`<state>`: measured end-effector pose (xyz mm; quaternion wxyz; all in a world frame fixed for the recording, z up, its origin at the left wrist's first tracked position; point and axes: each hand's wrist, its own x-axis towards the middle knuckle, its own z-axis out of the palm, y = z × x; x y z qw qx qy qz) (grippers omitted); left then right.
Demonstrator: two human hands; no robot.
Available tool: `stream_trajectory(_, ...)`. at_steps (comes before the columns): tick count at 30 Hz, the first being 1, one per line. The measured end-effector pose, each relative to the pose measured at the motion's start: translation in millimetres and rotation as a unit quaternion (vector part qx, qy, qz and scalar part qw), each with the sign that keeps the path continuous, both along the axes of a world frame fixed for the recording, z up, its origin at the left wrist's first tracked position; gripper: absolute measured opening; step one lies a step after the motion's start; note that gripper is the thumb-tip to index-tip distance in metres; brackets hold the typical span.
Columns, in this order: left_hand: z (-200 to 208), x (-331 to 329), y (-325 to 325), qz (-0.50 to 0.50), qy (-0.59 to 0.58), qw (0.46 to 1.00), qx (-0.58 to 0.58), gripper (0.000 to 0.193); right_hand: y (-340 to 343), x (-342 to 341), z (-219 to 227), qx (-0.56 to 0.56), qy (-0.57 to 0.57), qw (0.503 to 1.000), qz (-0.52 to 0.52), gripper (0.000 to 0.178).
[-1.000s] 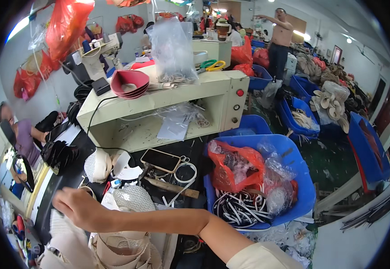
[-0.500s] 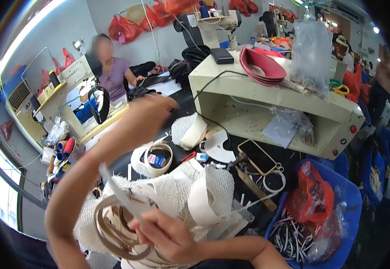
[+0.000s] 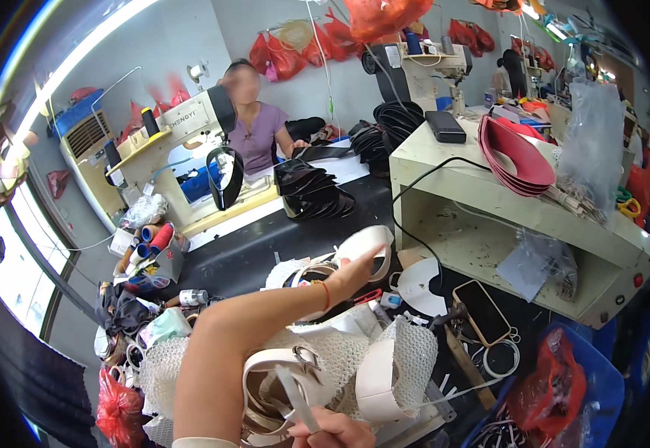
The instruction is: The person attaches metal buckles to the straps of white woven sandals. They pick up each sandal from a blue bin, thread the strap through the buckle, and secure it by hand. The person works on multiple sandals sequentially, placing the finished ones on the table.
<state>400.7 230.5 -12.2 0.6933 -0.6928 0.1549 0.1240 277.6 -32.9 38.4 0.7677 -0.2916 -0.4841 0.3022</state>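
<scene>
My left hand (image 3: 355, 278), with a red string at its wrist, reaches forward across the bench. Its fingers close on the side of a cream-white curved band (image 3: 370, 240); the band hides part of the grip. Low in the middle, my right hand (image 3: 338, 431) pinches a flat translucent strip (image 3: 296, 397) that tilts up to the left. Just behind that strip lie looped cream bands, one with a metal buckle (image 3: 307, 359). To their right stands a white woven piece with a cream band (image 3: 379, 384). My left forearm covers part of the woven material.
A phone (image 3: 482, 312) lies right of a white cut sheet (image 3: 421, 287). The cream metal cabinet (image 3: 444, 168) carries stacked red curved pieces (image 3: 512, 160). A blue bin (image 3: 601, 388) stands at right. Across the bench, a person (image 3: 254, 134) sits by a sewing machine (image 3: 183, 119).
My left hand has come down from high over the bench onto the cream-white band, which is now turned. My right hand keeps its strip. The view has swung left.
</scene>
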Motion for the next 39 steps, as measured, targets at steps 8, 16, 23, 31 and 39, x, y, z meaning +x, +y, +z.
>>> stream_trajectory(8, 17.9, -27.0, -5.8, 0.143, -0.222, 0.846, -0.463, 0.029, 7.4, 16.8, 11.2, 0.107, -0.048, 0.991, -0.059, 0.011)
stream_trajectory(16, -44.0, -61.0, 21.0, 0.290, -0.235, 0.678, -0.633, 0.043, 11.8, 6.2, 12.9, 0.114, -0.058, 0.990, -0.064, 0.011)
stream_trajectory(23, 23.4, -72.0, 22.4, 0.408, -0.229, 0.650, -0.599, 0.026, 6.6, 3.8, 17.0, 0.044, -0.082, 0.995, -0.046, 0.013)
stream_trajectory(31, 244.9, -200.4, -74.8, 0.025, -0.533, 0.536, -0.655, 0.013, 23.7, 17.5, 42.3, -0.109, 0.082, 0.991, 0.014, 0.020)
stream_trajectory(39, 231.1, -284.9, -186.2, 0.204, -0.418, 0.539, -0.702, 0.015, 56.4, -7.6, 49.3, 0.014, -0.088, 0.994, 0.063, 0.012)
